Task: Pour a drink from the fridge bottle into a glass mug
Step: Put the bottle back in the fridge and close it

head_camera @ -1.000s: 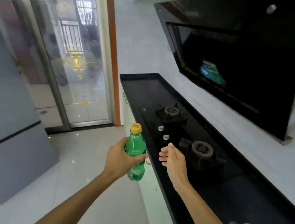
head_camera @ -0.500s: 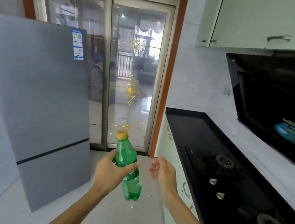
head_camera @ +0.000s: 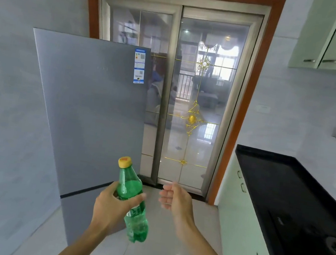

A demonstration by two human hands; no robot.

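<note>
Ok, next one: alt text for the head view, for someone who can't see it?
A person's left hand holds a green plastic bottle, yellow cap on; the right hand is open beside it, not touching. Ahead stand a grey fridge and a glass sliding door, with a black counter at right.

A tall grey fridge (head_camera: 91,116) stands closed against the wall. In front of its lower right corner, a left hand (head_camera: 111,208) grips a green plastic bottle (head_camera: 137,224) around its middle, yellow cap (head_camera: 125,162) up, slightly tilted. Right of the fridge, the right hand (head_camera: 176,200) hangs empty, fingers loosely curled. Further right are a glass sliding door (head_camera: 198,101) and a black counter (head_camera: 280,182).
</note>
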